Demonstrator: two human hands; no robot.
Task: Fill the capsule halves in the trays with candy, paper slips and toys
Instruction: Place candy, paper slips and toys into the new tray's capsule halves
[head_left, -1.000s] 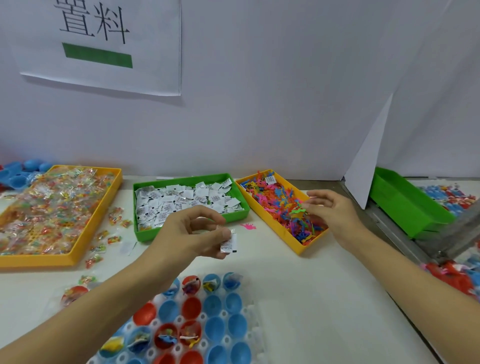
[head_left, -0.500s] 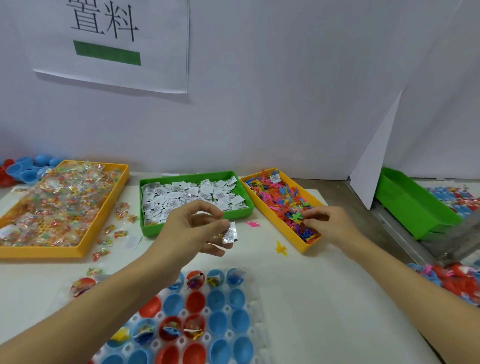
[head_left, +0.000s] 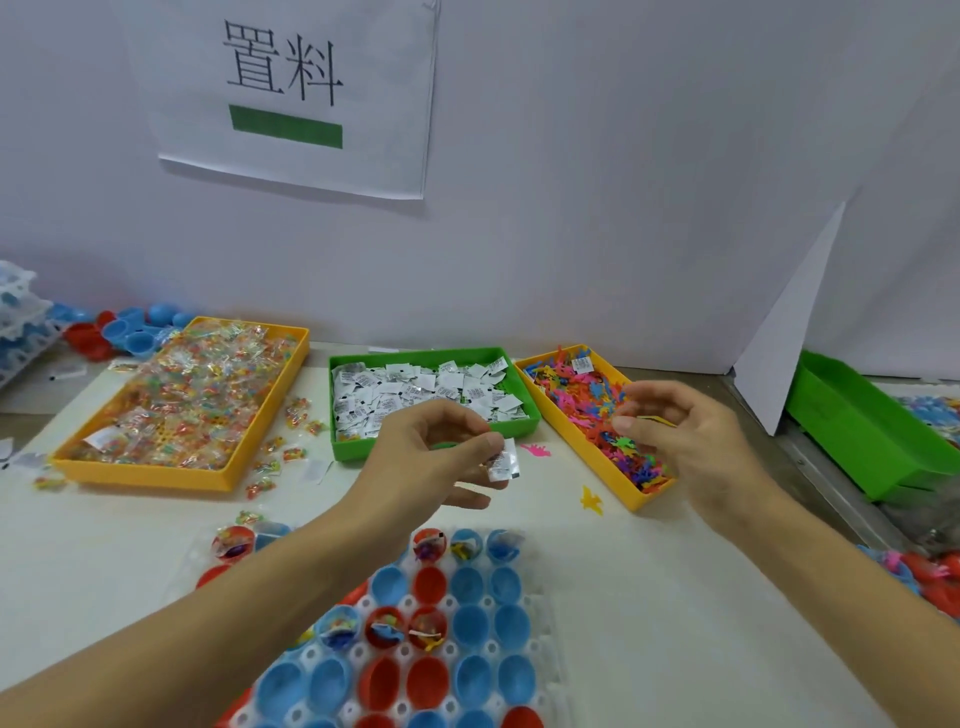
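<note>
Right hand (head_left: 691, 441) lifted off toys (head_left: 582, 400), pinching yellow toy (head_left: 655, 419)

Pale lilac-grey wall (head_left: 623, 182) fills the back — a white paper sign (head_left: 291, 93) hangs on it, two black characters over a green bar. A white folded sheet (head_left: 784, 343) leans at right — cream tabletop (head_left: 649, 597) below, evenly lit.

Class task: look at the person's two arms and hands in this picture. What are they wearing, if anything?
Nothing shows. Both forearms are bare as far as the frame's edge: no sleeves, gloves, watch, rings or bracelets on the left hand or the right hand. The nails look short and unpainted.
</note>
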